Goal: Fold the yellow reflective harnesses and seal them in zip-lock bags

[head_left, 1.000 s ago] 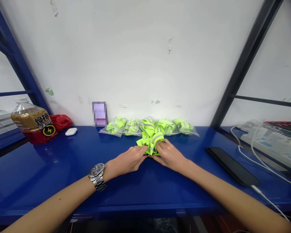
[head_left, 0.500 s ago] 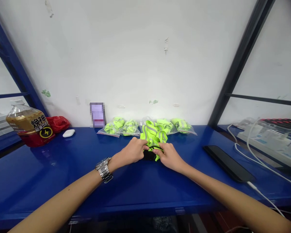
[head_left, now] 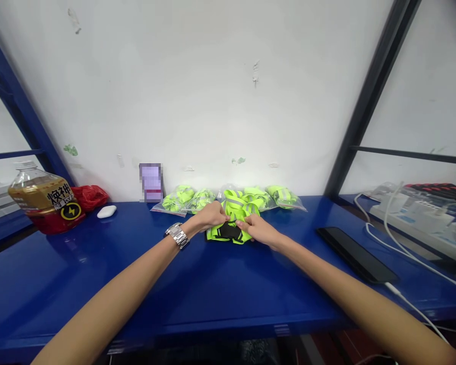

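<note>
A bundle of neon-green reflective strap [head_left: 235, 207] with a black buckle [head_left: 228, 231] lies on the blue shelf [head_left: 99, 274] in front of me. My left hand [head_left: 209, 215], with a metal watch on the wrist, is closed on the left side of the bundle. Closed on the right side of it is my right hand [head_left: 257, 229], fingertips beside the buckle. Behind the bundle, against the white wall, several clear bags [head_left: 178, 198] of the same green strap lie in a row.
A bottle of amber drink [head_left: 45, 197], a red bag [head_left: 91, 194] and a small white case [head_left: 106, 211] stand at the left. A black phone [head_left: 355, 253] on a white cable lies at the right, with power strips [head_left: 421, 218] beyond. A dark upright [head_left: 365, 101] rises at the right.
Both hands have moved away from me toward the wall with the strap bundle. The black buckle has come into view between them.
</note>
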Action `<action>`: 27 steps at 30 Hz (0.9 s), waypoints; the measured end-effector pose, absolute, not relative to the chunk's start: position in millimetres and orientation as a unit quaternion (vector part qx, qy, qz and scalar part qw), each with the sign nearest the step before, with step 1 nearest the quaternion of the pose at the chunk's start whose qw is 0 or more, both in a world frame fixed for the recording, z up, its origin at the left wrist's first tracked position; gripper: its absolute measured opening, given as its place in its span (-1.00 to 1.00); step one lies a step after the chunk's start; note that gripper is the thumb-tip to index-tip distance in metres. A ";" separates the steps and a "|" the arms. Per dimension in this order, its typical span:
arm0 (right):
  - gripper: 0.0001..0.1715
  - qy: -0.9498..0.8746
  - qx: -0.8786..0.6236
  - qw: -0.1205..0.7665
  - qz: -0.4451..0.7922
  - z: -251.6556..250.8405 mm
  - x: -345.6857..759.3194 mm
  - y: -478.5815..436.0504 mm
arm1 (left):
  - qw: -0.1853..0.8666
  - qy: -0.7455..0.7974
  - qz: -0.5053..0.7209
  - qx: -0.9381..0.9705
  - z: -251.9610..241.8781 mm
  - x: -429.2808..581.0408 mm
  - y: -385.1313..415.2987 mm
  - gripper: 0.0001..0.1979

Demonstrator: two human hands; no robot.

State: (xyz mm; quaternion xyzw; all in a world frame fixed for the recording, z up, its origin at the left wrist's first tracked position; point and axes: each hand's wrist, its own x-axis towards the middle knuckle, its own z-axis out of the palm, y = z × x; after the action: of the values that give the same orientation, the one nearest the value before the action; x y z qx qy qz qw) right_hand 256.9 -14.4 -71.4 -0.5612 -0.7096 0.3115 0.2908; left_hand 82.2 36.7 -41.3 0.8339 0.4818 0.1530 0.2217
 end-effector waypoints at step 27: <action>-0.43 -0.884 -0.414 0.173 -0.133 -97.3 250.3 -36.2 | -0.046 0.415 0.237 0.877 -88.3 72.0 21.2 -0.80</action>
State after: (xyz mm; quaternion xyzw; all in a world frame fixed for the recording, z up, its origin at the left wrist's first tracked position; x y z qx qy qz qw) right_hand 250.3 -36.2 -97.3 -0.4135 -0.8839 -0.1335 0.1728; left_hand 72.0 21.2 -88.3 0.8769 0.4155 0.2374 -0.0458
